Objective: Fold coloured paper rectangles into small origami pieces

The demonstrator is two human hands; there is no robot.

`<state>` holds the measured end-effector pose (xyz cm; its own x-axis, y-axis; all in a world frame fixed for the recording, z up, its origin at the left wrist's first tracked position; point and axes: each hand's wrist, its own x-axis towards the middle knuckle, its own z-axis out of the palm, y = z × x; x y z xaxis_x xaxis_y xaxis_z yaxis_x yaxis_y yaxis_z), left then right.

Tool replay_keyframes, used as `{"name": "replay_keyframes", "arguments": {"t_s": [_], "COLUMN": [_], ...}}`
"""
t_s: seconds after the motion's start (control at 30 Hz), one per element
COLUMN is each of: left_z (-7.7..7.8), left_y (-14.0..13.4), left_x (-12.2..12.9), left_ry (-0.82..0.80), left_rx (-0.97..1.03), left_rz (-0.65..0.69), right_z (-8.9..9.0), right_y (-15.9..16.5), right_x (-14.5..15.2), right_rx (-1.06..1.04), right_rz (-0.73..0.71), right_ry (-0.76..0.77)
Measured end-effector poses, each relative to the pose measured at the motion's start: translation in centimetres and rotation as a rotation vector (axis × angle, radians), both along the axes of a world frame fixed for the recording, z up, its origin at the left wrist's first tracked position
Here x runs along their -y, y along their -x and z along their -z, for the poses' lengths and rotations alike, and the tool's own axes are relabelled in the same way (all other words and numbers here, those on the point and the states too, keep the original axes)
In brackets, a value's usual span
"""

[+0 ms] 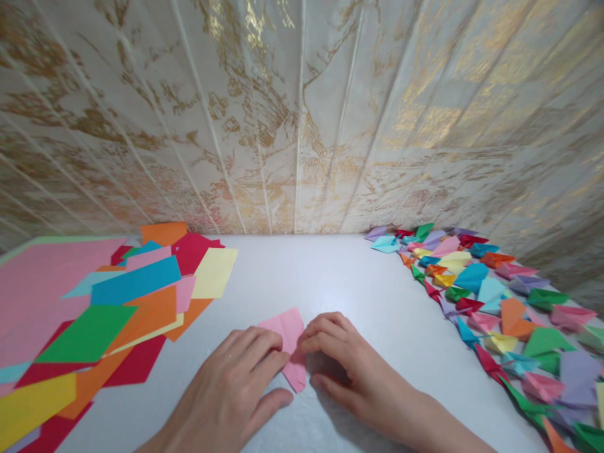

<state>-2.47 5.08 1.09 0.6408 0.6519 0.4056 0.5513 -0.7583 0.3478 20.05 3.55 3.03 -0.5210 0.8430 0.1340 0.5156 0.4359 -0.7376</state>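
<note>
A partly folded piece of pink paper (285, 324) lies on the white table in front of me, with a crease down it and a narrow pointed lower end. My left hand (238, 377) rests over its left side, curled fingers holding it down, thumb apart near the lower tip. From the right, my right hand (346, 362) has its bent fingertips on the paper's right edge, gripping it against the table. The right thumb sits just off the lower end. Fingers of both hands hide parts of the paper.
Loose coloured paper pieces, including a blue sheet (136, 280) and a green sheet (87, 333), overlap on the left over a large pink sheet (51, 277). Many folded paper shapes, among them an orange one (515, 319), line the right. A gold-patterned curtain (283, 126) hangs behind the table (302, 270).
</note>
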Motion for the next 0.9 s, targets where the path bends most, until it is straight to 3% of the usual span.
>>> {"name": "replay_keyframes", "arguments": {"t_s": [0.37, 0.67, 0.9], "left_z": [-1.0, 0.2, 0.0], "left_y": [-0.6, -0.4, -0.7], "left_x": [-0.4, 0.2, 0.2], "left_ry": [-0.102, 0.033, 0.138], "left_rx": [0.022, 0.129, 0.121], "left_rz": [0.053, -0.039, -0.127], "right_z": [-0.1, 1.4, 0.5], "right_y": [-0.1, 1.1, 1.5], "right_x": [0.1, -0.3, -1.1], "right_rx": [0.045, 0.071, 0.101], "right_rz": [-0.003, 0.089, 0.178], "right_ry": [0.003, -0.187, -0.06]}}
